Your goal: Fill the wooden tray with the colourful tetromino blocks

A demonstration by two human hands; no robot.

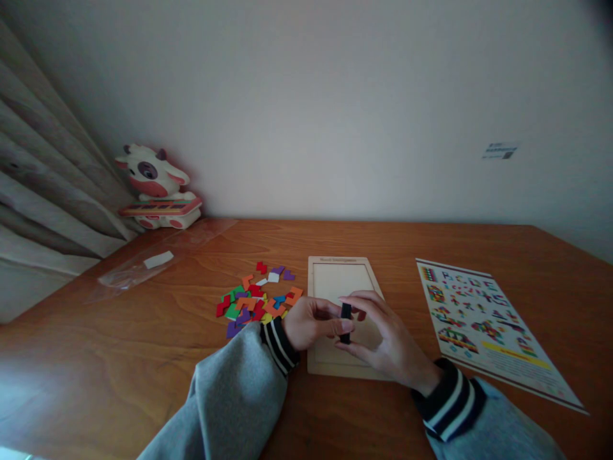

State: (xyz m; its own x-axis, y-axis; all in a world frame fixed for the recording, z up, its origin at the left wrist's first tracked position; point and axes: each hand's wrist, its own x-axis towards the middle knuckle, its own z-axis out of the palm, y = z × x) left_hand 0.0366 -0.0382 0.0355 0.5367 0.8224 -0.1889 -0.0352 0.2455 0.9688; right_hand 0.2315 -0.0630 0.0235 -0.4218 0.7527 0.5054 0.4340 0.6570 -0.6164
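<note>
Both hands come together over a pale wooden puzzle tray (340, 275) with a raised rim. Between them is a small dark puzzle piece (345, 313), held on end. My left hand (313, 324) pinches it from the left, thumb in front. The thumb and a finger of my right hand (390, 338) close on its lower and upper ends. A bit of red shows behind the right fingers; I cannot make out what it is. Just left of the tray lies a loose heap of coloured puzzle pieces (256, 305), red, orange, green, purple, blue, yellow and white, partly hidden by my left hand.
A printed pattern sheet (488, 319) lies on the wooden table (158, 358) to the right. Clear plastic wrapping (127, 275) with a white label is at the left. A toy cow with a keyboard (160, 191) stands at the back left, by a curtain (43, 172).
</note>
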